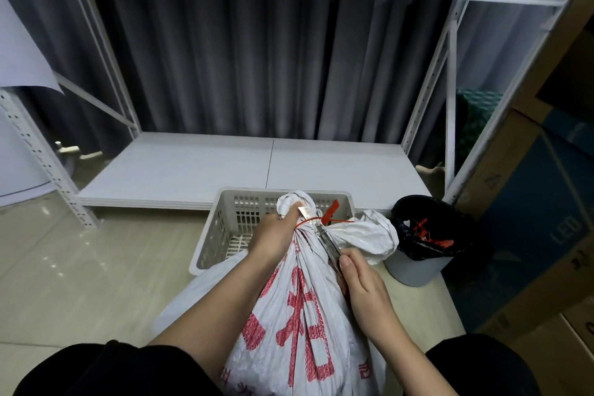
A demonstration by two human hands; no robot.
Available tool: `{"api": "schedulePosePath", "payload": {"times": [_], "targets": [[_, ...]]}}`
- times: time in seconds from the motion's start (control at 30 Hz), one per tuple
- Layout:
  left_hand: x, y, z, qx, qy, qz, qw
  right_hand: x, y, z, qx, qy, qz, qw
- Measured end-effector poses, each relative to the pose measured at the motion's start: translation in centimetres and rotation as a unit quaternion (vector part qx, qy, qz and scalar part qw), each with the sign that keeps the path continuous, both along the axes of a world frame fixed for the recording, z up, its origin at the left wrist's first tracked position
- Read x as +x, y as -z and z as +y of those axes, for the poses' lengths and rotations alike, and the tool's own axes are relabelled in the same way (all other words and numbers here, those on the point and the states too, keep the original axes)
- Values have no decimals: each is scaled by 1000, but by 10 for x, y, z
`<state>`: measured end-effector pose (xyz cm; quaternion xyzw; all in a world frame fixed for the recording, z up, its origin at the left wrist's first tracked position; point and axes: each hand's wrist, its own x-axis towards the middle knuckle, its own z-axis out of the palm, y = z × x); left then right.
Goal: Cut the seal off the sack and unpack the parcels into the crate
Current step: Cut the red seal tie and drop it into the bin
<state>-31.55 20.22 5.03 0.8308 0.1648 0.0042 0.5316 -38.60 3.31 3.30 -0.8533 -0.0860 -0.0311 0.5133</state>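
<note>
A white woven sack [299,315] with red print stands between my knees, its neck bunched and tied by a red plastic seal [328,218]. My left hand [273,235] grips the neck just below the tie. My right hand [363,286] holds scissors [321,228], whose blades reach up to the seal at the neck. The white slotted crate [221,228] sits on the floor just behind the sack; the part of its inside that shows holds nothing.
A grey bin with a black liner [421,241] stands right of the crate and holds several cut red seals. White shelving [289,167] rises behind the crate. Cardboard boxes [540,202] stack up at the right. Tiled floor lies to the left.
</note>
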Motion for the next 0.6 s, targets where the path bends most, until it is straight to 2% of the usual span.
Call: {"api": "schedulePosePath", "payload": {"times": [0.13, 0.33, 0.5, 0.6], "targets": [[-3, -3, -9, 40, 17, 5, 999, 15, -18, 12, -5, 37, 118, 992], [-7, -5, -12, 47, 27, 8, 999, 15, -35, 24, 208, 31, 222, 952], [-10, -2, -9, -22, 15, -36, 999, 14, -49, 25, 227, 7, 297, 928], [-11, -4, -12, 2, -4, -55, 998, 13, -52, 25, 260, -8, 325, 909]]}}
